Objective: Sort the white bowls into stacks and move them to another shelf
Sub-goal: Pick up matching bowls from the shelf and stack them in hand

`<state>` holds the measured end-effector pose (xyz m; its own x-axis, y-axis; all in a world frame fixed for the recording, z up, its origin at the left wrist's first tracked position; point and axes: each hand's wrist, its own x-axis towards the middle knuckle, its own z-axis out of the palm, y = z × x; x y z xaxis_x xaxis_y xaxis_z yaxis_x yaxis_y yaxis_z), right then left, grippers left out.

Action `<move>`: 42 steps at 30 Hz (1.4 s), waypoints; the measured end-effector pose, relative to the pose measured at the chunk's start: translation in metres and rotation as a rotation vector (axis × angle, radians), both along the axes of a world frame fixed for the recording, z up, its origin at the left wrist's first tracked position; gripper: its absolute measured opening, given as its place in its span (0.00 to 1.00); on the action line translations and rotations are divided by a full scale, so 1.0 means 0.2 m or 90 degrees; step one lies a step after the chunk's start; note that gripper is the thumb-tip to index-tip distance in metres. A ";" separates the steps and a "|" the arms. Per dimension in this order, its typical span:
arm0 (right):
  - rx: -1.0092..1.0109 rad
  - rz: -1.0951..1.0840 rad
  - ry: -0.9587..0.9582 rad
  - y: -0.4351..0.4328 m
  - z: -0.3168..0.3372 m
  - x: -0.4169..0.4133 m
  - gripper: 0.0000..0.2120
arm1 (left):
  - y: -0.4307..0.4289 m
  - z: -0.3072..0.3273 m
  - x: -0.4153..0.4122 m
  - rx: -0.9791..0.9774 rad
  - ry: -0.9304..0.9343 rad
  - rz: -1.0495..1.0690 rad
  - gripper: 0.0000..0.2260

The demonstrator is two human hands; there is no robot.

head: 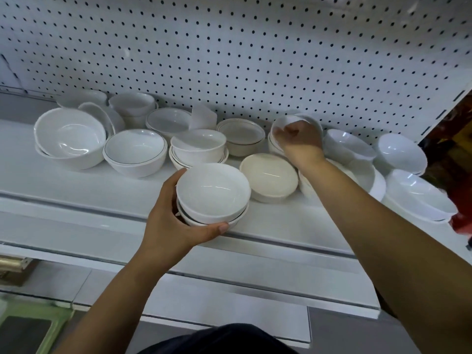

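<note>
Your left grip (pixel 166 226) wraps the bowl stack (pixel 213 195); your right grip (pixel 297 140) pinches a tilted bowl (pixel 280 123) by its rim. Likely slick, brittle: support stacks underneath.

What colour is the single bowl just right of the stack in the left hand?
The bowl is cream; the head view shows it best.
</note>
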<state>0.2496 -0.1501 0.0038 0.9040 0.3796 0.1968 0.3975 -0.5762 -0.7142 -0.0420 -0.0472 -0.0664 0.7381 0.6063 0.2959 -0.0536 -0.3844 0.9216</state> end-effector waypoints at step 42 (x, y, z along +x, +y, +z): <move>0.344 0.240 -0.154 -0.29 0.15 -0.56 0.14 | 0.07 -0.01 0.02 -0.144 0.002 -0.147 0.40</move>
<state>0.1377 -0.2074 0.0345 0.6364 0.4507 0.6260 0.6848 0.0434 -0.7275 -0.0385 -0.0333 -0.0685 0.8645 0.4732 0.1696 -0.1117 -0.1480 0.9826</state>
